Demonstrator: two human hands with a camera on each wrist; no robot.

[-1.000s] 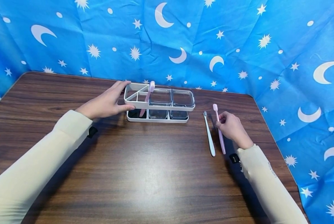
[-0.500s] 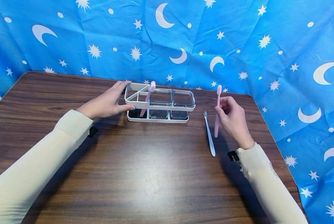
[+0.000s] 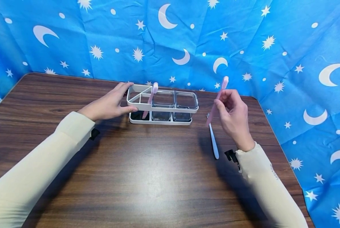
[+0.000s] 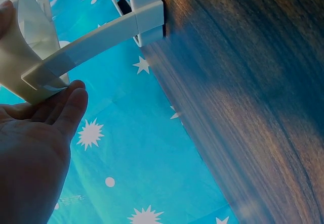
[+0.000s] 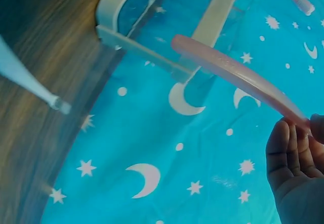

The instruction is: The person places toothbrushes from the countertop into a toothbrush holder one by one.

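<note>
My left hand (image 3: 108, 103) holds the left end of a white two-tier toothbrush holder (image 3: 174, 110), thumb on its front and fingers at the back. A pink toothbrush (image 3: 145, 114) stands tilted in one of the holder's divided slots, bristles up. To the right, above the table, my right hand (image 3: 234, 117) pinches a second pink toothbrush (image 3: 213, 110) between thumb and fingers, head up. In the right wrist view that brush's handle (image 5: 238, 77) points toward the holder. Below it on the table lies a light blue toothbrush (image 3: 214, 144), its upper part partly hidden.
Two clear cups (image 3: 186, 99) sit in the holder's middle and right places. The brown wooden table (image 3: 147, 177) extends toward the person. A blue cloth (image 3: 115, 34) with moons and stars hangs right behind the table and along its right side.
My right hand has lifted the pink toothbrush off the table and shifted slightly left, tilting its handle end toward the holder. The left hand and holder have stayed put.
</note>
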